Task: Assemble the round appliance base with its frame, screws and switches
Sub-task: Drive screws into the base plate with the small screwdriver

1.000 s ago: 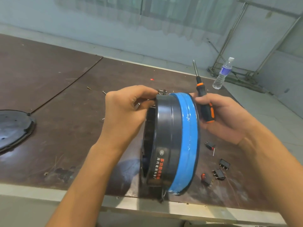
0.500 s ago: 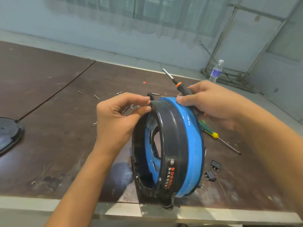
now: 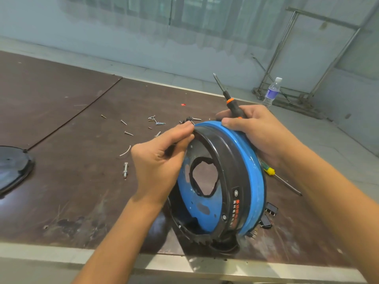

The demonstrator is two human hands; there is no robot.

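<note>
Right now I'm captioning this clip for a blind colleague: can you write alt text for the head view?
A person holds a round blue-and-black appliance base on edge on a table, left hand pinching its top rim, right hand on the blue side while gripping an orange-and-black screwdriver. Loose screws lie behind.

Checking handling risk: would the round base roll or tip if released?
Likely rolls or tips: the round base stands on its rim near the table edge, held by left hand and right hand. Probably rigid: no flex under their grip.
</note>
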